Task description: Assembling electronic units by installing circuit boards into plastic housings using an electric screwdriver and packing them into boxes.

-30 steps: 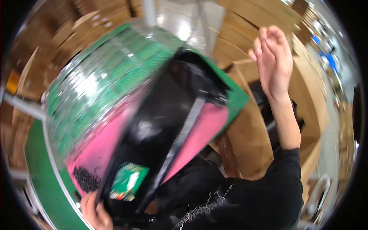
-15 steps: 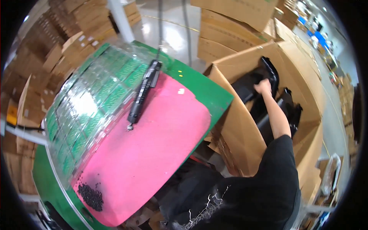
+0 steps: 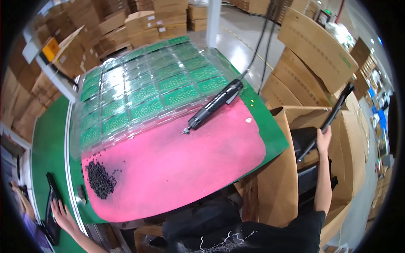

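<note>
My right hand (image 3: 324, 140) is closed round a long, glossy black plastic part (image 3: 336, 109), which stands tilted above the open cardboard box (image 3: 276, 189) on the right. More black plastic parts (image 3: 310, 179) lie inside that box. At the lower left, my left hand (image 3: 63, 216) has its fingers stretched out against a similar black part (image 3: 51, 225) on the green table. A black electric screwdriver (image 3: 215, 104) rests on the pink mat (image 3: 181, 168), its bit toward me. A heap of small black screws (image 3: 100, 180) lies at the mat's left end.
Clear plastic trays of green circuit boards (image 3: 147, 90) cover the far part of the green table (image 3: 270, 130). A cable (image 3: 255, 55) runs up from the screwdriver. Stacked cartons (image 3: 312, 55) stand behind the box. At the left rim another person's arm (image 3: 26, 200) shows.
My right hand has lifted a black part from inside the box and tilted it up. My left hand has come into view at the lower left. The view has swung leftward.
</note>
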Demonstrator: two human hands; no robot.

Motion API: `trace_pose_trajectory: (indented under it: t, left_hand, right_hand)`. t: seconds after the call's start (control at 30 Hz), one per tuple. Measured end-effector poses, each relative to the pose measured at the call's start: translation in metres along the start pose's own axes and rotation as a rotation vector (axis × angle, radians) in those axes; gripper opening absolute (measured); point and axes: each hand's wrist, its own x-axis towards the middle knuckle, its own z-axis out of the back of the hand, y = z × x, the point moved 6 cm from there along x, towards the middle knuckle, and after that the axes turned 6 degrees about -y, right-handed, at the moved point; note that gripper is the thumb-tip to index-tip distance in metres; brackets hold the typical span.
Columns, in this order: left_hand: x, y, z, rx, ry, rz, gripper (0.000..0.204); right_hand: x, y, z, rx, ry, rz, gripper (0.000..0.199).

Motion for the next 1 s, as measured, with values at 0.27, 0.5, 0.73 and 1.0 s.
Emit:
trace_pose_trajectory:
  t: [0.27, 0.5, 0.73, 1.0]
  left_hand:
    - [-0.215, -0.011, -0.261, 0.302, 1.047, -0.454, 0.09]
    - [-0.27, 0.036, -0.319, 0.26, 1.523, -0.583, 0.076]
    - [-0.262, 0.079, -0.301, 0.766, 1.47, -0.847, 0.036]
    - [-0.255, 0.085, -0.297, 0.664, 1.415, -0.951, 0.028]
  right_hand:
    - [-0.059, 0.306, -0.02, 0.021, 0.393, 0.83, 0.01]
    - [-0.191, 0.398, -0.093, 0.05, 1.114, 1.492, 0.022]
    - [-0.21, 0.535, -0.167, 0.496, 1.375, 1.199, 0.03]
    - [-0.28, 0.706, -0.374, 0.443, 0.826, 1.193, 0.041]
